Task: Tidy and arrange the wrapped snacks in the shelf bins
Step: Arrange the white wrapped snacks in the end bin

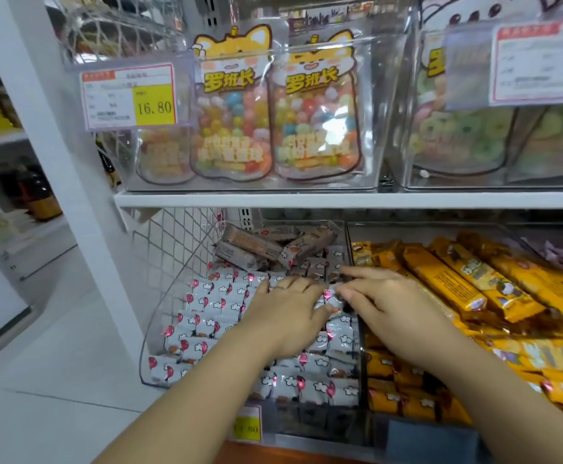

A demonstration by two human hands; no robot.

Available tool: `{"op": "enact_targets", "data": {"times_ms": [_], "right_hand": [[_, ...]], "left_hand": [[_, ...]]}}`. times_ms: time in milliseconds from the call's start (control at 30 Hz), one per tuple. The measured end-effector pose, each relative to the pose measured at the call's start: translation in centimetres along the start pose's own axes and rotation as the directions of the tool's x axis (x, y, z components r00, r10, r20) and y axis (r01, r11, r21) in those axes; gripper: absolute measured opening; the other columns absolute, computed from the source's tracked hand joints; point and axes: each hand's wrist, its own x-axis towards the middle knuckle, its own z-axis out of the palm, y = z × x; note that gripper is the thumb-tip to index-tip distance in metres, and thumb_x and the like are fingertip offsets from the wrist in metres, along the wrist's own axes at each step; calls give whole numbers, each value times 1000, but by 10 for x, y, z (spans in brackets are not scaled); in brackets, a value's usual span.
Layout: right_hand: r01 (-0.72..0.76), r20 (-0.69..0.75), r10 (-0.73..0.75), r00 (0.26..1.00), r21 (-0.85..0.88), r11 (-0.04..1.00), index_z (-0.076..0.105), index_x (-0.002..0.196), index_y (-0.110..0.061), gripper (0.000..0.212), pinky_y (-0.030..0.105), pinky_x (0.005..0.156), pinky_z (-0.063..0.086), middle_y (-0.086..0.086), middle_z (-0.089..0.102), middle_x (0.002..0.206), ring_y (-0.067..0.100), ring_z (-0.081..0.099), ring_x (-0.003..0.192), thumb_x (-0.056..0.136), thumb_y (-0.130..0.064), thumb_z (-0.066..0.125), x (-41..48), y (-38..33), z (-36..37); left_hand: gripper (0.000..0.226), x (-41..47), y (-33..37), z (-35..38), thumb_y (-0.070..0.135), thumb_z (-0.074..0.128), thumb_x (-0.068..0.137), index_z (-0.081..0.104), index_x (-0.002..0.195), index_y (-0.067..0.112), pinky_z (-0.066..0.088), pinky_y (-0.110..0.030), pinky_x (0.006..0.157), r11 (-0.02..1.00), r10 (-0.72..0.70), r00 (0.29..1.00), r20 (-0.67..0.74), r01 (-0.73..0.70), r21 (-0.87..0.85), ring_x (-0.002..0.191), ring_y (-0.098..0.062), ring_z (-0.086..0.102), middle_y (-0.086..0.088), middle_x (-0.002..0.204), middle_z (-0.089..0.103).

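The person works in the left clear bin (307,425) on the lower shelf, which is filled with small white snacks (213,303) printed with pink balloons. The left hand (287,309) lies flat on them with straight fingers, pressing and holding nothing. The right hand (387,303) reaches in from the side, its fingertips meeting one packet (329,294) between the two hands. Whether it pinches this packet or only pushes it cannot be told from this view. On the left side of the bin the snacks stand in quite orderly rows, but under the hands they are more mixed. The first risk is probably the loose pile of brown bars (250,249) at the back of the same bin. It lies higher than the rows, and a push toward the back could make a bar slide forward onto the white packets. A second risk is at the divider wall (362,363) – the right hand works just beside it, so a quick sweep could flip a packet over into the yellow bars (440,279) of the next bin, where it does not belong. Also the left forearm crosses low over the front rows, and if it drops it may drag the tidy packets out of line. Too strong pressing with the flat hand could crush the soft wrappers – light pressure seems safer.
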Motion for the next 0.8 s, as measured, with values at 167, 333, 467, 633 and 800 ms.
{"op": "enact_targets", "data": {"times_ms": [167, 333, 467, 633, 800], "right_hand": [[23, -28, -23, 999, -4, 1000, 61, 123, -31, 31, 26, 108, 28, -11, 52, 136, 10, 42, 127, 97, -28, 43, -1, 4, -2], [14, -39, -15, 999, -31, 999, 60, 125, -27, 32, 20, 105, 25, -8, 52, 136, 10, 43, 128, 97, -25, 44, -4, 4, -3], [11, -45, -12, 999, -24, 1000, 59, 126, -27, 32, 22, 107, 26, -9, 51, 137, 9, 42, 129, 97, -26, 44, -6, 4, -2], [10, -51, -12, 999, -32, 999, 57, 128, -27, 33, 22, 109, 23, -11, 48, 140, 8, 39, 130, 98, -27, 43, -8, 3, -3], [14, -48, -15, 999, -15, 1000, 57, 128, -27, 33, 22, 109, 23, -10, 49, 139, 8, 39, 130, 98, -26, 44, -8, 2, -4]], "left_hand": [[51, -29, 20, -5, 46, 21, 101, 15, 150, 34, -3, -42, 117, 983, 67, 996, -60, -76, -166, 144, -7, 6, 15, 158, 8], [55, -43, 29, 16, 44, 16, 101, 2, 151, 27, -9, -46, 117, 994, 104, 994, -21, -103, 44, 145, -9, -8, 12, 159, -1], [53, -28, 26, 18, 43, 15, 102, 5, 151, 27, -7, -46, 116, 992, 80, 996, -40, -76, 97, 146, -14, -3, 12, 159, -1], [50, -38, 29, 20, 41, 17, 102, 14, 151, 28, -6, -44, 117, 992, 73, 997, -29, -70, 101, 146, -13, 4, 12, 158, 8], [43, -33, 28, 4, 37, 26, 102, 34, 144, 30, 10, -40, 117, 991, 61, 993, -98, -72, -110, 139, -12, 28, 12, 151, 33]]}}
